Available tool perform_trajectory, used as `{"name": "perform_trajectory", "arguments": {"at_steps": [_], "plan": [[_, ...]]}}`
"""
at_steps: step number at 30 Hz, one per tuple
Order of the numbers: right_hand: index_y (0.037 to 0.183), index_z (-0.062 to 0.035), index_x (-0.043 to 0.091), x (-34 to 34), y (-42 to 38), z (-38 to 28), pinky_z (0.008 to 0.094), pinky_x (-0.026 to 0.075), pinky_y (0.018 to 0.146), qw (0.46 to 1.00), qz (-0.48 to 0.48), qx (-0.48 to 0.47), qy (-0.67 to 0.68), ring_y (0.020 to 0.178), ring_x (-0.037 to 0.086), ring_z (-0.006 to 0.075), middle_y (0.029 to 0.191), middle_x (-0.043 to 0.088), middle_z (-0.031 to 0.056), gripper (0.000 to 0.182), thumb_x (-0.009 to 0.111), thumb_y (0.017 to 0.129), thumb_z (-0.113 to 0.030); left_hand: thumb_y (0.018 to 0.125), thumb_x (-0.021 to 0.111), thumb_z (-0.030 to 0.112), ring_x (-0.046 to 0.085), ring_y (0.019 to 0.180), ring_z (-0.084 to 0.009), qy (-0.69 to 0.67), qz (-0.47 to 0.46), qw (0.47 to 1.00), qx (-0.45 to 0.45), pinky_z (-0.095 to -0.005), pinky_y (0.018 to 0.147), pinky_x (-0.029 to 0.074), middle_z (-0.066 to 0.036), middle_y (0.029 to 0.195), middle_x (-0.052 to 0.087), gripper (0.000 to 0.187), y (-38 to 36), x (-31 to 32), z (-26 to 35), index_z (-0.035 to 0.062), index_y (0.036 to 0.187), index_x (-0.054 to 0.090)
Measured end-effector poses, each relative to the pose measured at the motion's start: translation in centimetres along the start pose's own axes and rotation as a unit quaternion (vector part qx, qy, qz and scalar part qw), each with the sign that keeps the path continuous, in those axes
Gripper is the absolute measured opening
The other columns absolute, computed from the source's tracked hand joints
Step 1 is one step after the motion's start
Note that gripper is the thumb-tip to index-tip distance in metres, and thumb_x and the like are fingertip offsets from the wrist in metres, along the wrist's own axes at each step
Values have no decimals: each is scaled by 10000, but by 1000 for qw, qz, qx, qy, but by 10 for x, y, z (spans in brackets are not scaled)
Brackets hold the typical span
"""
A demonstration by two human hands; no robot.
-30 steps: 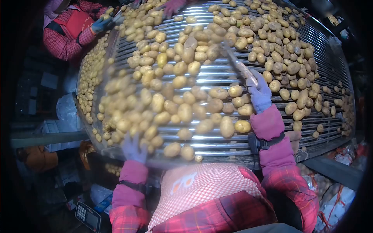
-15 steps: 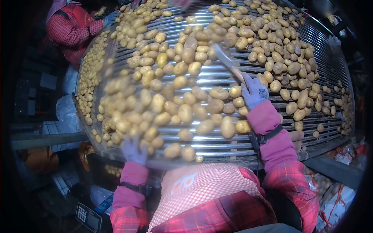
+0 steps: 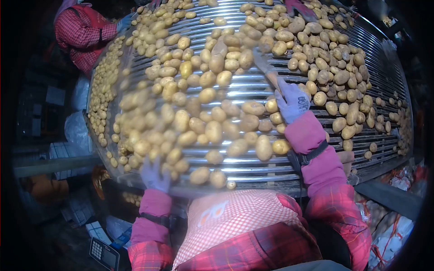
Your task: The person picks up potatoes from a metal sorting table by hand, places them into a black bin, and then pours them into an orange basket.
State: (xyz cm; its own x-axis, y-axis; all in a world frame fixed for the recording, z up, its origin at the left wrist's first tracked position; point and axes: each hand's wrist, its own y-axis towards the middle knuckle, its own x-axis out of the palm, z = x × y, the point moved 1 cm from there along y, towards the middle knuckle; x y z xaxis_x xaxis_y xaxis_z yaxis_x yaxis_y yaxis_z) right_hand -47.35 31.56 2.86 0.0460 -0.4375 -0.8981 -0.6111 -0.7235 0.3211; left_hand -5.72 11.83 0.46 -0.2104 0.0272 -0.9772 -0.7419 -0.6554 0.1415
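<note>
My right hand [image 3: 293,103], in a pale purple glove, is closed around the wooden handle of a knife [image 3: 266,67]. Its flat metal blade points away from me, over the metal bars and close to some potatoes [image 3: 246,58]. At the near left edge, my left hand [image 3: 155,175], in a similar glove, has its fingers apart against a pile of potatoes [image 3: 151,128]. That area is blurred, and the fingertips are partly lost among the potatoes.
Potatoes cover much of the slatted metal sorting table [image 3: 253,174], with a dense heap [image 3: 334,67] at the right. Small potatoes [image 3: 103,90] line the left chute. A co-worker [image 3: 86,34] stands far left; another person's pink-gloved hand [image 3: 300,9] reaches in at the top. A scale [image 3: 104,254] sits lower left.
My right hand and the knife have shifted slightly, the hand a little to the left. My left hand stays nearly in place. At the top, a pink-gloved hand now appears farther right.
</note>
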Motion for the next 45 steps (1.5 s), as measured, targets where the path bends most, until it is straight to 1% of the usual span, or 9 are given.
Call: {"name": "perform_trajectory", "arguments": {"at_steps": [15,19,24,28,33,35,40,42,45], "plan": [[1201,-117,491,-14,21,-25,377,480,604,977,-87,-192,21,696,608,268,747,595,109,457,577,754,-71,748,551,312,443,991,-431,6,22,1000,21,-492,848,350,-262,1262,393,497,0,3,-4,94,1193,521],[1099,-55,553,-15,37,0,298,487,583,930,-15,43,364,677,598,182,804,604,83,360,626,748,-77,743,553,322,443,994,-434,15,29,999,29,-500,858,347,-261,1254,401,509,-1,4,-3,92,1195,518],[1034,-20,578,0,58,-14,248,459,506,715,-12,339,611,605,561,113,796,607,67,330,669,769,-194,734,561,308,438,1015,-436,15,19,1000,11,-500,872,346,-256,1248,408,524,-2,4,-5,105,1214,508],[938,-50,609,14,68,-5,223,374,409,778,-135,403,464,509,495,92,655,570,25,336,673,777,-338,731,562,307,433,1028,-434,9,6,1000,1,-497,879,344,-255,1250,403,538,0,2,-2,116,1230,501],[903,-35,606,-6,60,53,234,402,438,800,-120,278,518,546,519,98,731,588,39,318,703,762,-302,753,546,325,417,1068,-439,10,-9,1000,-2,-496,899,333,-259,1281,380,542,-3,3,-5,113,1248,489],[957,-29,587,-18,57,71,245,432,497,895,-35,204,394,596,531,103,759,592,37,318,703,772,-260,770,538,332,402,1106,-444,6,-12,1000,9,-496,918,323,-267,1309,359,546,-4,6,-9,104,1262,479],[1042,-40,573,-10,44,114,217,426,539,873,-42,221,433,661,532,86,848,609,38,260,636,805,-124,770,538,325,394,1126,-440,-12,-22,1000,-7,-497,941,307,-268,1312,356,547,-3,2,-5,90,1260,480],[1098,-28,542,-23,39,102,211,418,533,710,-70,304,632,688,549,96,867,605,52,272,587,841,-105,771,538,317,389,1138,-439,-20,-27,999,-16,-496,952,300,-266,1318,353,546,-2,2,-5,86,1263,479],[1184,-27,478,-19,39,92,187,419,527,658,-62,303,687,696,543,91,918,607,62,336,547,866,-115,773,540,294,379,1157,-439,-13,-33,999,-9,-491,968,293,-262,1329,347,546,-4,3,-6,82,1272,472]]}}
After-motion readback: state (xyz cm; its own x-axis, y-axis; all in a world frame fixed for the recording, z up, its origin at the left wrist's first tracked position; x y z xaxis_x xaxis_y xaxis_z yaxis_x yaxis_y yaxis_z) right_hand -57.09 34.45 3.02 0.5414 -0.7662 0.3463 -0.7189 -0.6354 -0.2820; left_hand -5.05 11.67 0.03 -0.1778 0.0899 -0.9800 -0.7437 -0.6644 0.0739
